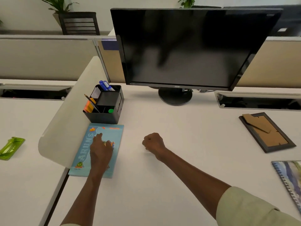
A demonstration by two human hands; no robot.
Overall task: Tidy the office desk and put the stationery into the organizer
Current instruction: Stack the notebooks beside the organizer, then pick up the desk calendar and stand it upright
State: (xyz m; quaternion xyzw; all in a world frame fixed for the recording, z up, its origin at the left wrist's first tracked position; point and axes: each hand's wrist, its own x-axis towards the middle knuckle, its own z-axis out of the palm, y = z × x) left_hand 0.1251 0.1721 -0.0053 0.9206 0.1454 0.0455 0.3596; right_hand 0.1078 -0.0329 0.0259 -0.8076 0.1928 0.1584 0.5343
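Organizer [104, 106] with markers [105, 85], pencil [91, 102]

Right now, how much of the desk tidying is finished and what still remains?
Mostly done, it seems: the black organizer already holds blue markers, a pencil and orange notes. In hand: the left hand lies flat on the blue notebook before the organizer; the right hand is a closed fist, contents unseen. Left: the face-down picture frame, the spiral notebook and, on the neighbouring desk, a green stapler.

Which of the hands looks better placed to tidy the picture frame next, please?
Probably the right hand: it is fisted on bare desk, nearer the frame. The left hand rests on the book.
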